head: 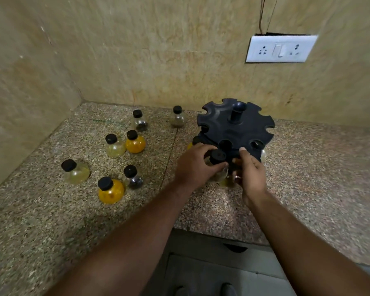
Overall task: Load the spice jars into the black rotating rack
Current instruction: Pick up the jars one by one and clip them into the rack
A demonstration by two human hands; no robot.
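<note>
Rack [236, 127]: black, notched top disc with a centre post, standing on the stone counter [308, 167] near the back wall. The notches face outward so that each takes a jar by the neck; the top ones look empty. At least one jar appears seated on a lower tier at the right, though that part is poorly seen.

Held jar [217, 159]: clear, black cap, at the rack's near edge, just under the top disc. Judged to be going into a lower-tier slot.

Left hand [195, 165]: palm down, fingers curled around the held jar from the left, closed on it. Forearm reaches in from lower left.

Right hand [251, 169]: fingers bent against the rack's near edge, thumb up by a notch. It probably steadies the rack against turning; whether it actually grips anything cannot be told.

Loose jars, left of the rack, all upright and well apart from it:
- two orange jars [111, 190]
- two dark-filled
- three pale
- one more by the wall [177, 117]
</note>
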